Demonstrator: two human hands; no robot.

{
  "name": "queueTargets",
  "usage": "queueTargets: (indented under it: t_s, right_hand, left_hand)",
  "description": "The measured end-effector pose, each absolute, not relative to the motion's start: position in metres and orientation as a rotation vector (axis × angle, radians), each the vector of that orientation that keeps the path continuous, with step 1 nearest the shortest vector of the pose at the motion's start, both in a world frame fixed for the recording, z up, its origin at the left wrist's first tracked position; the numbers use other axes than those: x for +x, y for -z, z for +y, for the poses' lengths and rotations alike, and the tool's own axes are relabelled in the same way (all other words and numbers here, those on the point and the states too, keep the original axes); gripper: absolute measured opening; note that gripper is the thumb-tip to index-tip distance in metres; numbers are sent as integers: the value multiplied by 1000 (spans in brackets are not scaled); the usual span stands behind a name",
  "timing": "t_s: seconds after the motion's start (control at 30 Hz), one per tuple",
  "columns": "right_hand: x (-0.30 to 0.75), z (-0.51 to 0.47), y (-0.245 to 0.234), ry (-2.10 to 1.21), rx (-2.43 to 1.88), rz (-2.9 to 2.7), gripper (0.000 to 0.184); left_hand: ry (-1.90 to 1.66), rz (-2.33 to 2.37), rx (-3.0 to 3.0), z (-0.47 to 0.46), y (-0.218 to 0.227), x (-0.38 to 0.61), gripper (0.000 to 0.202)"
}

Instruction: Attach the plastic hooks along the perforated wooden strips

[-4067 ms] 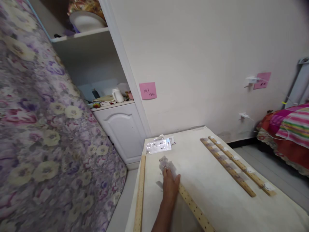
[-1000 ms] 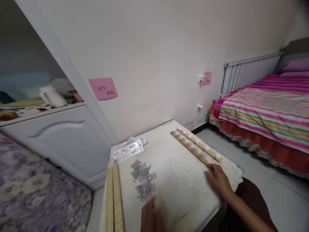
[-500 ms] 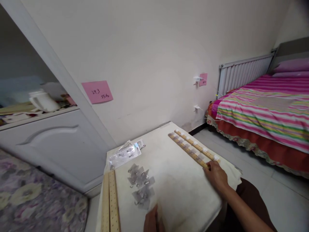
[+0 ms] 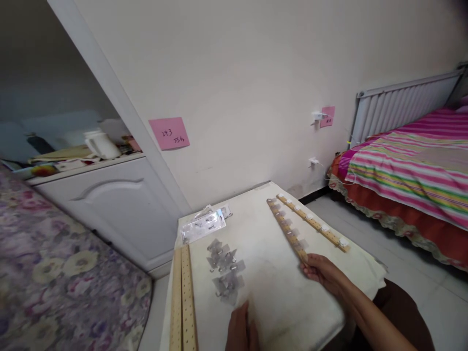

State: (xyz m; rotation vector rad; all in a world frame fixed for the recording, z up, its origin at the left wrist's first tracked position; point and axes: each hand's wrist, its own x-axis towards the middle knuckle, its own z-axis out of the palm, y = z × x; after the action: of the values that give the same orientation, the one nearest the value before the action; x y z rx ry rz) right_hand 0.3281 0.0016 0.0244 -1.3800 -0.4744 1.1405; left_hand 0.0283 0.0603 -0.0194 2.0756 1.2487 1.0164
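Head view: your R hand (image 4: 321,273) has the hook strip (image 4: 285,228) by its near end

Hook strip's on the R side of the table (image 4: 272,273), set at an angle: its far end is near the disc strip (image 4: 317,224), the near ends well apart. Your R fingers are pinched round the near tip, thumb opposite. Prob. held there bc the clear hooks (image 4: 293,233) take up the length beyond, so none gets squashed. Can't tell if that end's lifted or flat.

L hand (image 4: 239,329) is at the near side, part cut off by the frame, fingers loosely bent w/ a small gap to the thumb; can't tell if they hold anything. Loose hooks (image 4: 228,282) are heaped just beyond it, apart from the fingers, prob. for easy reach.

Two bare strips (image 4: 188,297) lie side by side along the L edge, prob. parked there so they don't crowd the heap.

Containers: clear pack (image 4: 197,230), far L corner, has small dark shapes in/on it; hooks or print, can't tell. 2nd pack (image 4: 227,211) behind, contents unclear. Cupboard (image 4: 98,209) has a white jug (image 4: 102,145) & dark bottle (image 4: 39,144) on its open shelf; door below is closed, inside not visible.

Bed (image 4: 402,156) is off to the far R, beyond the table.
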Motion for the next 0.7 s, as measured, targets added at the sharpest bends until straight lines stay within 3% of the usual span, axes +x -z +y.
queueTargets:
  t_s: [0.27,0.47,0.7]
  right_hand:
    - [268,-3,-12,-1336,-1178,-404,33]
    - [207,-26,7,-1509,-1001,-513,49]
    - [173,-39,-9,-1519,-895,-874,55]
  left_hand:
    - [-870,1261,2006,53,-2,38,44]
    - [-736,1210,1993,36,-39,78,88]
    - [-642,1314,1833,29,-59,85,100]
